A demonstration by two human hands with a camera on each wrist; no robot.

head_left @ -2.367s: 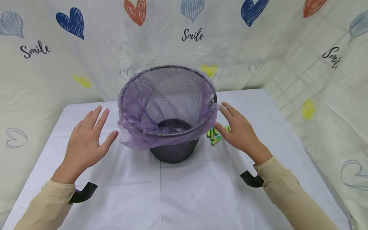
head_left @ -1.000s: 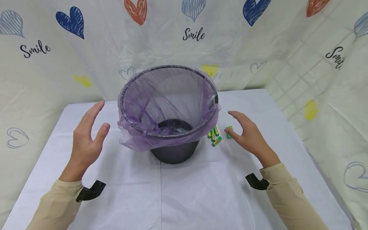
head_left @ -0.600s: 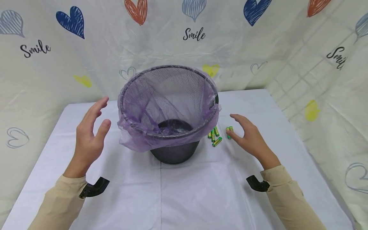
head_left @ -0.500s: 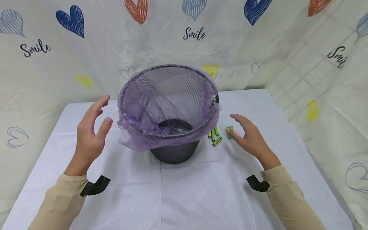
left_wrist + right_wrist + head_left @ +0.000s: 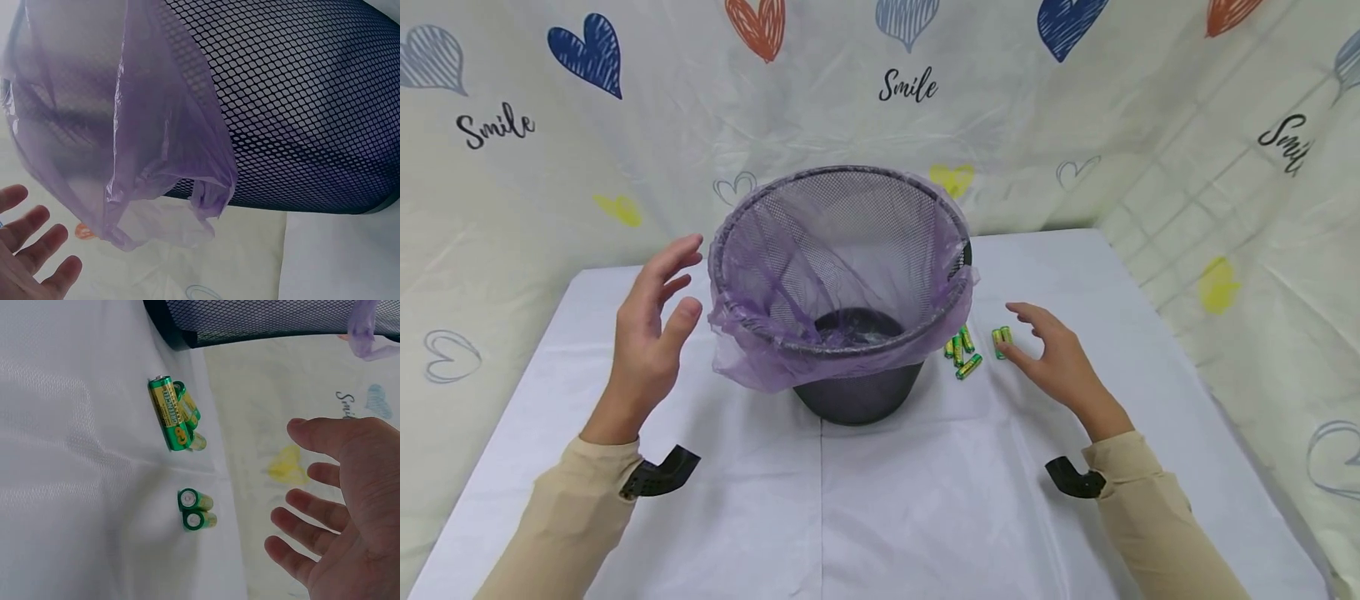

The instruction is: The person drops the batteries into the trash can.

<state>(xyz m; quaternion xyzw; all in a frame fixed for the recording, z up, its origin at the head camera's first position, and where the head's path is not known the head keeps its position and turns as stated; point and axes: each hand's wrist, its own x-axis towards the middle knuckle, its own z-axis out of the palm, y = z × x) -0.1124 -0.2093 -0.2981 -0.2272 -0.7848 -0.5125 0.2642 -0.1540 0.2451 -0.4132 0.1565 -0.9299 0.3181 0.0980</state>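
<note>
A black mesh wastebasket [image 5: 859, 400] stands upright on the white-covered table, lined with a thin purple bin bag [image 5: 842, 367] folded over its rim. My left hand [image 5: 651, 342] hovers beside the rim on the left, fingers relaxed and holding nothing. In the left wrist view its fingertips are near the bag's loose edge [image 5: 119, 187]. To the right of the basket, my right hand [image 5: 1060, 367] is held in the air with fingers loosely bent, nothing in them. Its thumb overlaps a pair of green-and-gold batteries [image 5: 197, 509] in the head view. Several more batteries [image 5: 172, 415] lie together nearer the basket.
The white cloth [image 5: 880, 517] covers the whole table, with a crease down its middle. Behind and at the sides hangs a pale sheet [image 5: 820, 117] printed with hearts and "Smile". Each beige sleeve has a black bracket [image 5: 662, 473] at its cuff.
My left hand has moved right and slightly up toward the basket's rim. My right hand has drawn back from the rim, rightward and down, uncovering the paired batteries. The basket has stayed in place.
</note>
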